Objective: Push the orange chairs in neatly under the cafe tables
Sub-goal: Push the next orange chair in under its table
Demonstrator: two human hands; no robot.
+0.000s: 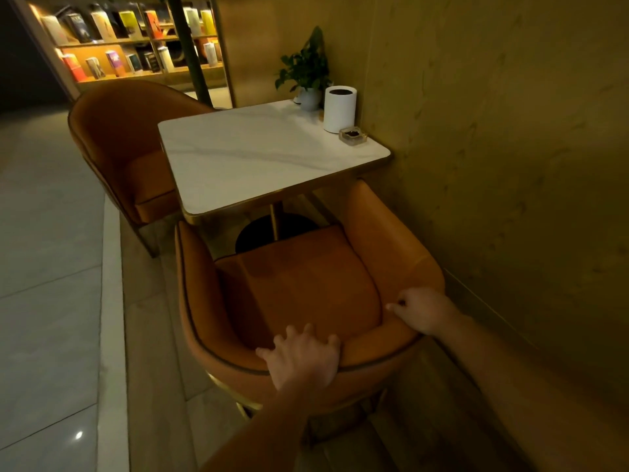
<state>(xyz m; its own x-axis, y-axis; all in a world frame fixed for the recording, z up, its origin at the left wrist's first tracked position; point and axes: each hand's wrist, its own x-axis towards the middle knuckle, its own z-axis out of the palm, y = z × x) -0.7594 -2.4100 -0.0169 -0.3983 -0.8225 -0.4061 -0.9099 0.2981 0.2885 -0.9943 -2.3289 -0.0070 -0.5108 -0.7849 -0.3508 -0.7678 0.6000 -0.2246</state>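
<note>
The left hand (304,357) and right hand (420,310) clasp the near orange chair's (306,284) backrest, fingers curled over.

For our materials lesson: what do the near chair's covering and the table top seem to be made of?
Near orange chair: probably leather or a faux-leather look-alike, smooth with a soft sheen, dark piping along the edge.
Table top: looks like white marble or a marble-look slab, grey veining, slight gloss, brassy gold-coloured rim.
</note>
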